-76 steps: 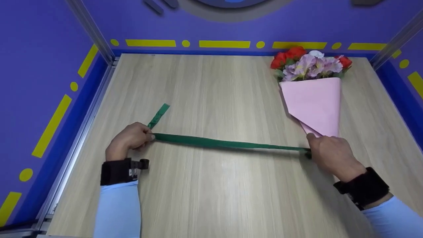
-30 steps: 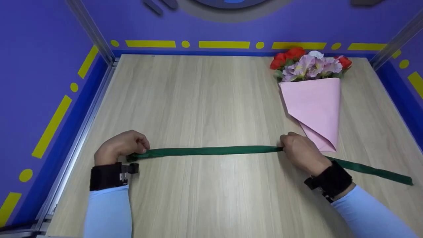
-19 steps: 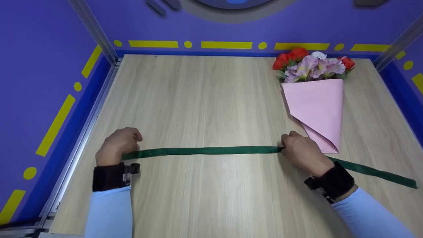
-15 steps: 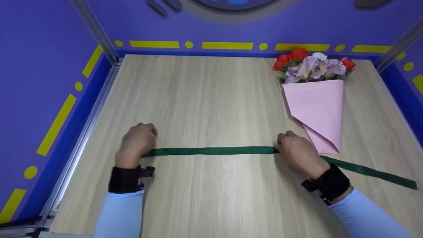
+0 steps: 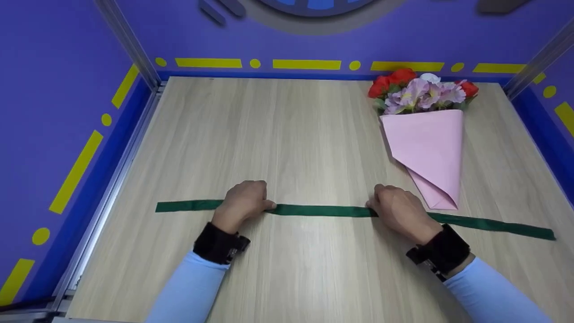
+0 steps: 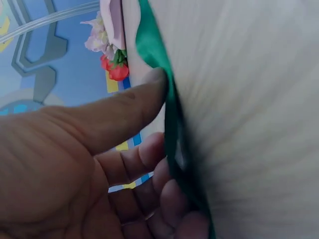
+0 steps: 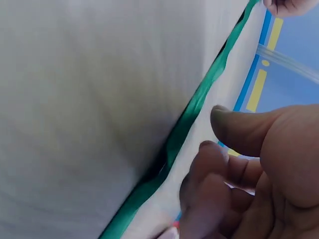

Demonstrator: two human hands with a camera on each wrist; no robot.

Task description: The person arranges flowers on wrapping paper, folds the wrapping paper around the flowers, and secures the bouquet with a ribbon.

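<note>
A long green ribbon point(image 5: 323, 211) lies across the table from left to right. My left hand point(image 5: 244, 202) is over its left half, with a length of ribbon reaching out past it. In the left wrist view the thumb point(image 6: 144, 92) touches the ribbon point(image 6: 154, 45), and a gap separates it from the bent fingers, whose tips are right at the ribbon. My right hand point(image 5: 399, 208) is over the ribbon's right half. Its thumb point(image 7: 239, 127) and loosely curled fingers are beside the ribbon point(image 7: 184, 124) in the right wrist view, with nothing between them.
A bouquet in pink wrapping paper point(image 5: 428, 152), with red and pale purple flowers point(image 5: 417, 94), lies beyond my right hand. Its folded tip comes close to the ribbon. Blue walls point(image 5: 314, 38) with yellow marks border the wooden table point(image 5: 287, 130).
The ribbon was drawn left and straightened, and its left end now lies outstretched. My left hand has then moved right along it. The right hand earlier shifted left; the bouquet stays in place.
</note>
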